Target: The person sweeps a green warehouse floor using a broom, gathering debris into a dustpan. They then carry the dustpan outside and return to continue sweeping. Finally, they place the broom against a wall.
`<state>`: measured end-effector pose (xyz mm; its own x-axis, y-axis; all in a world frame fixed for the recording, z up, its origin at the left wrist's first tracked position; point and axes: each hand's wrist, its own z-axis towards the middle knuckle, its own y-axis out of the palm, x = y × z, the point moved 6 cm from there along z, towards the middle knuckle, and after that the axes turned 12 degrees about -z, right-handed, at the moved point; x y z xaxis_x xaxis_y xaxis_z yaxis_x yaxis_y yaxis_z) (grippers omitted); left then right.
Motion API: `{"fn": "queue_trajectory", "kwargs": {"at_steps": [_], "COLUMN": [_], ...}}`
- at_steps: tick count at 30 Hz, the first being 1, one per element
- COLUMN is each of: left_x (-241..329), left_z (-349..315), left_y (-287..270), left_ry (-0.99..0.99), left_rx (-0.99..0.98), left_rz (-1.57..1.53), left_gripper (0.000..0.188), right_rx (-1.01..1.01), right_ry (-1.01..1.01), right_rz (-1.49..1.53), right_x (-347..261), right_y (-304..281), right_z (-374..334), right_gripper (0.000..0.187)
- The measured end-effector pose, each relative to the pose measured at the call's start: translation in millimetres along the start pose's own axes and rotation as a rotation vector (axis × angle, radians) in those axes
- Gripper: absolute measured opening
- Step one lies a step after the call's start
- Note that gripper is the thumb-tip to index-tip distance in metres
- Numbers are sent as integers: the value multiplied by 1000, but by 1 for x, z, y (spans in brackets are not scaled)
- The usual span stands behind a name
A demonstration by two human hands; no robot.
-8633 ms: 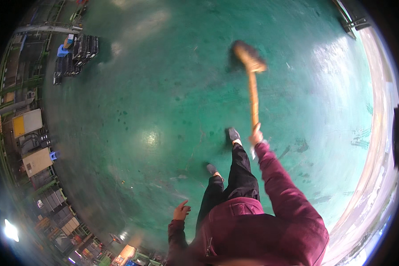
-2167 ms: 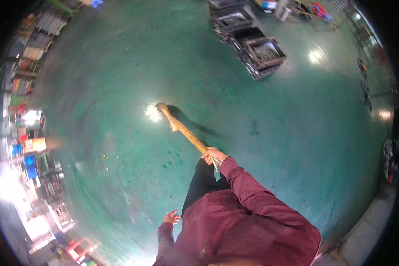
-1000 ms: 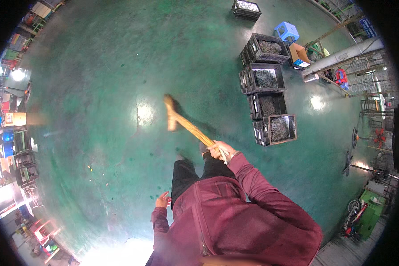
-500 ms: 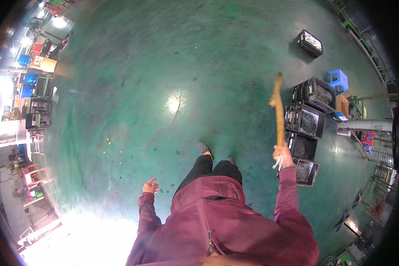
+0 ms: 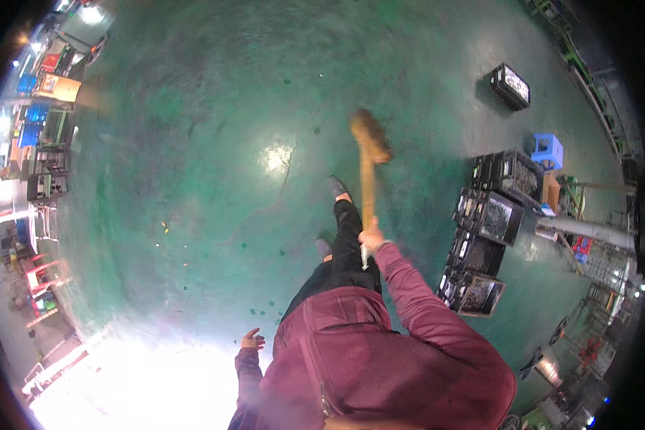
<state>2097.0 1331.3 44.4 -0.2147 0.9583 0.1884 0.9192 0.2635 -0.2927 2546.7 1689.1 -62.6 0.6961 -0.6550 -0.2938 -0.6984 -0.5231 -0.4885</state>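
Note:
A wooden-handled brush point(image 5: 368, 175) stretches ahead of me over the floor, its broad, dark brown far end blurred. My right hand point(image 5: 371, 235) is closed round the near end of its handle, in front of my right thigh. A white cord hangs from the handle by that hand. Low at my left side, my left hand point(image 5: 252, 339) holds nothing, its fingers apart. It is nearest to my burgundy jacket point(image 5: 365, 344).
Black crates point(image 5: 480, 251) filled with small dark pieces stand in a row on the right. Beyond them are a lone crate point(image 5: 511, 87), a blue stool point(image 5: 547, 151) and a pale pipe point(image 5: 588, 229). Shelves and benches line the left. The green floor point(image 5: 215, 143) shows a crack.
My right hand has swung the brush leftward, from beside the crates to in front of my legs. My feet have stepped, and my left hand has dropped lower.

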Motion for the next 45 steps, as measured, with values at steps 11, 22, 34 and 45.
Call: {"fn": "queue_trajectory", "kwargs": {"at_steps": [11,22,34,45], "left_x": [205,355,163,374], "left_z": [26,-7,-49,-72], "left_y": [91,133,103,138], "left_ry": [162,518,-233,482], "left_rx": [-137,21,111,102], "left_rz": [38,116,-256,-24], "left_gripper": [33,34,37,35], "right_rx": [-1167,-126,-253,-996], "right_ry": [85,-50,-236,-208], "right_rz": [1411,1224,256,290], "right_x": [-189,-189,-300,-417], "right_y": [-181,-433,-299,-74], "right_z": [-32,166,311,97], "right_gripper": [33,16,22,15]}}
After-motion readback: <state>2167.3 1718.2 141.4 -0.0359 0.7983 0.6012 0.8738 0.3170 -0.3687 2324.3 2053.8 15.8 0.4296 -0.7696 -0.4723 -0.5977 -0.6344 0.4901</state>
